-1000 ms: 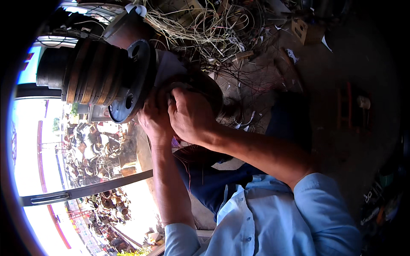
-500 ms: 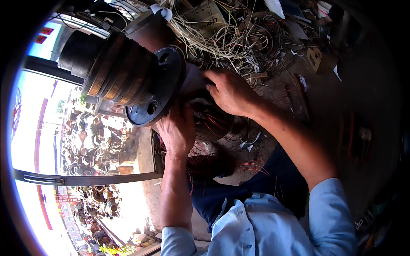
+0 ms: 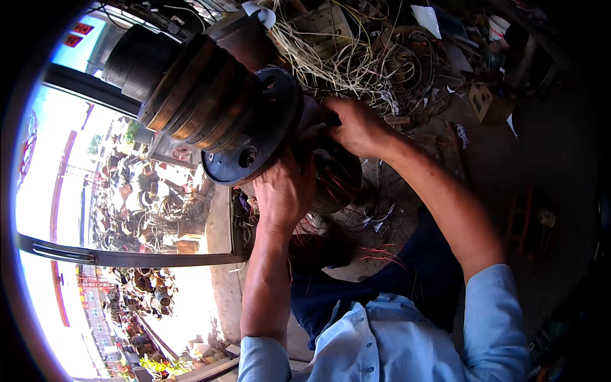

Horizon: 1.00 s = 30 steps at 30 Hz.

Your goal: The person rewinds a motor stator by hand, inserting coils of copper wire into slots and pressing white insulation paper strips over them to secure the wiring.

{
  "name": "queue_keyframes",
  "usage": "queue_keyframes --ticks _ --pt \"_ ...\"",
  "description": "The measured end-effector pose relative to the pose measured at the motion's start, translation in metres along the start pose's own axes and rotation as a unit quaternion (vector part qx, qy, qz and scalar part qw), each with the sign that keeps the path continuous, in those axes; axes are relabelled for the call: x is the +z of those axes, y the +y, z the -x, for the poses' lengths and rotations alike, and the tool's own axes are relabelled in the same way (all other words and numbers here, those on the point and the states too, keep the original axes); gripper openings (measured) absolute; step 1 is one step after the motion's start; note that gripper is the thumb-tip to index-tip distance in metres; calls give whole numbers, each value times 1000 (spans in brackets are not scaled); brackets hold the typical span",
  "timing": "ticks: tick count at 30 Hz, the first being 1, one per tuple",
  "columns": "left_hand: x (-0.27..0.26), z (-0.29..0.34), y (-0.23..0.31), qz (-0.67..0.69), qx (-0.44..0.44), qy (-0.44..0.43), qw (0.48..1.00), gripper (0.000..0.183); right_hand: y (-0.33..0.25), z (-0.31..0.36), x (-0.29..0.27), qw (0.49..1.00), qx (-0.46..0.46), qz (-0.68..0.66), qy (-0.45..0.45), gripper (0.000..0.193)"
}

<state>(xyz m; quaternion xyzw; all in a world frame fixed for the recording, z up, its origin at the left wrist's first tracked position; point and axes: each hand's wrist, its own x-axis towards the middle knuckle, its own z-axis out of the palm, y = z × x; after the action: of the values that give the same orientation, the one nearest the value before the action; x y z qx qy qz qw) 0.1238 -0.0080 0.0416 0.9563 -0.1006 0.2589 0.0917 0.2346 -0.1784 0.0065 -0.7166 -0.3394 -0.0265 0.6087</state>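
Observation:
A heavy stack of slip rings (image 3: 197, 89), dark with brownish metal bands, tilts up to the left. Its round black flange (image 3: 277, 121) has holes through it. Just behind the flange, my left hand (image 3: 281, 191) is closed around the part there, its fingertips hidden. My right hand (image 3: 356, 127) is on the far side, with curled fingers at a pale, sheet-like surface (image 3: 310, 113); what they pinch is hidden. Below both hands lies a dark, rounded wound body (image 3: 337, 188) with thin reddish wires (image 3: 379, 254) sticking out.
Tangled pale cables (image 3: 344, 63) lie heaped beyond my hands. A dark bucket-like container (image 3: 245, 44) stands behind the slip rings. Left is a metal-framed glass door (image 3: 140, 258), with piled parts outside. A yellowish block (image 3: 480, 99) and paper scraps lie on the floor to the right.
The slip rings, flange and both hands appear farther right in the picture; the background has shifted slightly too. Both hands stay close behind the flange, the right still with curled fingers.

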Motion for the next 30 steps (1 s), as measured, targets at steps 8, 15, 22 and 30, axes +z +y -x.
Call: queue_keyframes --ticks 8,15,22,30 --pt "3 -5 3 -14 -7 20 1000 39 -2 7 3 950 -161 266 28 17" --pt "4 0 -2 -45 18 17 999 31 12 10 10 951 -199 233 46 13" --pt "15 10 -6 -18 -21 45 999 33 27 15 13 963 -183 177 82 10" --pt "18 20 -1 -83 11 116 990 44 15 27 7 986 -76 118 91 14"
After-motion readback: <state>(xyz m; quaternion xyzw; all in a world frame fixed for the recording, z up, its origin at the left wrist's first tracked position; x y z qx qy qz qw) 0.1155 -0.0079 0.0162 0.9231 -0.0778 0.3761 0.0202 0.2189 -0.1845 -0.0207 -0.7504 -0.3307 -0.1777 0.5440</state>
